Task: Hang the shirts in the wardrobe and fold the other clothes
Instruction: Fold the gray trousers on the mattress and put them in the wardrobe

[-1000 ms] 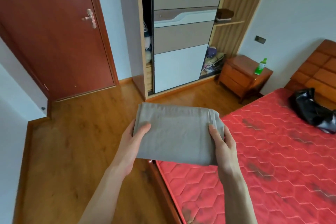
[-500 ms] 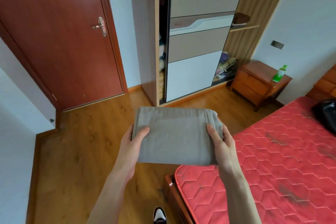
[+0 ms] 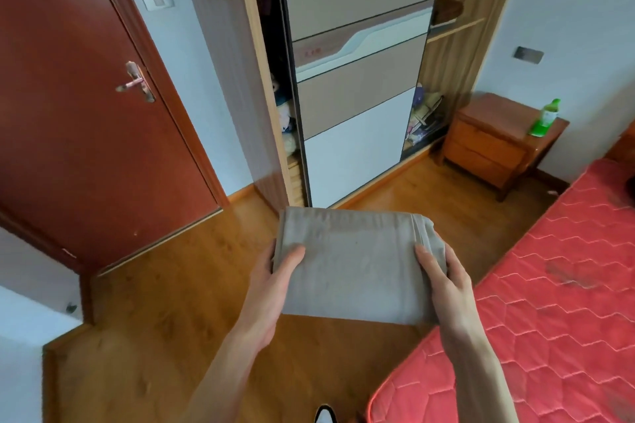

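Grey folded cloth [image 3: 354, 264] is held level in the air between both hands, over wooden floor [image 3: 154, 336]. Its left edge is gripped by the left hand [image 3: 275, 280], thumb on top; its right edge is gripped by the right hand [image 3: 443, 285] likewise. Red mattress [image 3: 549, 302] is found just right, its rounded corner near the right forearm. Wardrobe [image 3: 357, 79] is set ahead, sliding panel partly open at left. Bare floor is seen between cloth and red door [image 3: 68, 96].
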The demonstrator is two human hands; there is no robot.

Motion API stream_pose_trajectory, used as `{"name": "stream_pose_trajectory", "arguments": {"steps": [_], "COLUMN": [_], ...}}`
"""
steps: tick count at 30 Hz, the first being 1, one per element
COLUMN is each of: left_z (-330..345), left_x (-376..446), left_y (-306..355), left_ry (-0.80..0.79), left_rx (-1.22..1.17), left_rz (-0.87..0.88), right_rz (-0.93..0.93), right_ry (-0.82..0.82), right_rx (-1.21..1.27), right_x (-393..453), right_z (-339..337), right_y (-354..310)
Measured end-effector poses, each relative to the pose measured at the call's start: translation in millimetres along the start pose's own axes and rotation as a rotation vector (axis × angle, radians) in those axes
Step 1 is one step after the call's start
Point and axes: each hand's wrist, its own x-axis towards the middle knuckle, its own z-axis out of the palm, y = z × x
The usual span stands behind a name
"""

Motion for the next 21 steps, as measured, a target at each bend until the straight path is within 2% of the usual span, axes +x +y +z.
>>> {"name": "stream_pose_trajectory", "arguments": {"steps": [10, 14, 21], "left_z": [31, 60, 117], "left_x": [164, 229, 346], "left_y": [56, 73, 120], "left_ry": [-0.151, -0.278, -0.541], "left_rx": [0.025, -0.004, 0.046], "left_rz": [-0.033, -0.069, -0.007], "right_rz": [-0.062, -0.111, -0.155], "right_ry": [0.145, 0.27, 0.516], "right_rx": [-0.006, -0.025, 0.011], "right_x": [126, 167, 242], "right_z": [46, 49, 66], "right_y": [-39, -57, -80]}}
